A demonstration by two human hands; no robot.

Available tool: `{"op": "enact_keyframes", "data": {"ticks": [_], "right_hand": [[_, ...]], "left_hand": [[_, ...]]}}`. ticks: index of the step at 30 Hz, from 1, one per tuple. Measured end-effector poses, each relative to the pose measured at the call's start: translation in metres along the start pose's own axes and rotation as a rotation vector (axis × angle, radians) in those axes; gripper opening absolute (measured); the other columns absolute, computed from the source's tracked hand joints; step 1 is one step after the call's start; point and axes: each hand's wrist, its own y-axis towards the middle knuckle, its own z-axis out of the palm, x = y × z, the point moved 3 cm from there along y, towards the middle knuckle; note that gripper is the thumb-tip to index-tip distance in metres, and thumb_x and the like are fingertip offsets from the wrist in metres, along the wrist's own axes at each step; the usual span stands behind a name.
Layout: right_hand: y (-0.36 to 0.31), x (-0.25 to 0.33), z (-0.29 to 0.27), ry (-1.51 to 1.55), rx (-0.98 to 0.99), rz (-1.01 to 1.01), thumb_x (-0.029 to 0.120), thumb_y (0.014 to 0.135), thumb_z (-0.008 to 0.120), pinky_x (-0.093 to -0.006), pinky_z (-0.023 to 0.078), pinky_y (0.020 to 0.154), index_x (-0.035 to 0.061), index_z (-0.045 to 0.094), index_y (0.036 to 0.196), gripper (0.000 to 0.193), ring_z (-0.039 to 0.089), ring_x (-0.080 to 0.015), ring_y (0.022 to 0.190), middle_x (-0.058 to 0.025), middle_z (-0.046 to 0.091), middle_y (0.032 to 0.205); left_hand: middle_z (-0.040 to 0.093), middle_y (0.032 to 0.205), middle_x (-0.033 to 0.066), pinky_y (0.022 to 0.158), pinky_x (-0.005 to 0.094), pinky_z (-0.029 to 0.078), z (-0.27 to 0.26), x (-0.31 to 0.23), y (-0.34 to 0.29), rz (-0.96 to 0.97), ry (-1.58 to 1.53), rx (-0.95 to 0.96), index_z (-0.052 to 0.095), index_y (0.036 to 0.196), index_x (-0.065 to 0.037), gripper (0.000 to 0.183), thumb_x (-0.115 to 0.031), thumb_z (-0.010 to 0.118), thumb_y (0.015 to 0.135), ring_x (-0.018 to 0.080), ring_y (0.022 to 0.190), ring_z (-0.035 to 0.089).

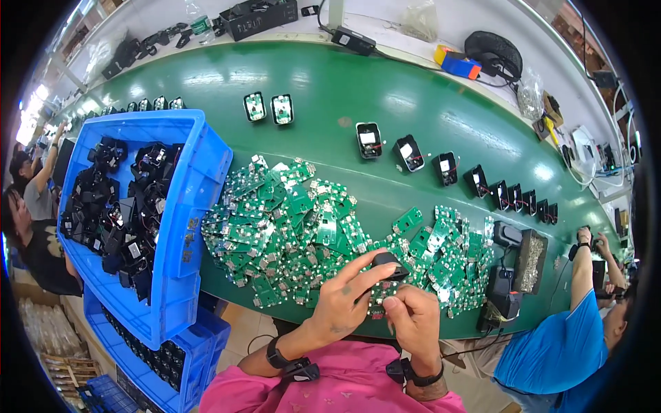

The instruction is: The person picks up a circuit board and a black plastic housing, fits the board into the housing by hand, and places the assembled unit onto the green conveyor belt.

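Note:
My left hand (343, 301) grips a small black plastic housing (392, 267) between thumb and fingers, just above the near edge of the table. Right beside it, my right hand (416, 318) is closed, thumb against fingers, on a small green circuit board (376, 301) held against the lower side of the housing. How far the board sits inside the housing is hidden by my fingers. Beyond my hands spreads a large loose heap of green circuit boards (303, 206). A second heap of circuit boards (458, 258) lies to the right.
A blue crate (217, 155) full of black housings stands at the left, above another blue crate (217, 330). Open housings (369, 141) form a row across the green table (330, 89). At right are a box of small metal parts (530, 261), black adapters (505, 292) and a co-worker in blue (551, 351).

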Motion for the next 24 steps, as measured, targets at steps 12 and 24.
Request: {"op": "enact_keyframes", "data": {"ticks": [12,24], "right_hand": [[0.008,0.009,0.006,-0.283,-0.264,-0.152,0.01,0.087,0.07,-0.0328,0.034,0.047,-0.0012,0.06,0.067,0.025,0.048,-0.0168,0.051,-0.0077,0.052,0.058],[0.009,-0.007,0.025,-0.142,-0.295,-0.24,0.014,0.098,0.053,-0.0372,0.054,0.068,-0.002,0.052,0.134,0.039,0.07,-0.0315,0.079,-0.0209,0.068,0.1]], "left_hand": [[0.061,0.12,0.0142,0.058,0.0239,0.055,-0.001,0.011,-0.014,-0.466,-0.745,0.046,0.048,0.133,0.001,0.042,0.003,0.051,0.092,0.014,0.071,0.067],[0.064,0.122,0.0222,0.083,0.0349,0.055,0.021,0.003,-0.022,-0.337,-0.257,-0.18,0.054,0.119,0.001,0.023,-0.008,0.056,0.098,0.0288,0.1,0.069]]}}
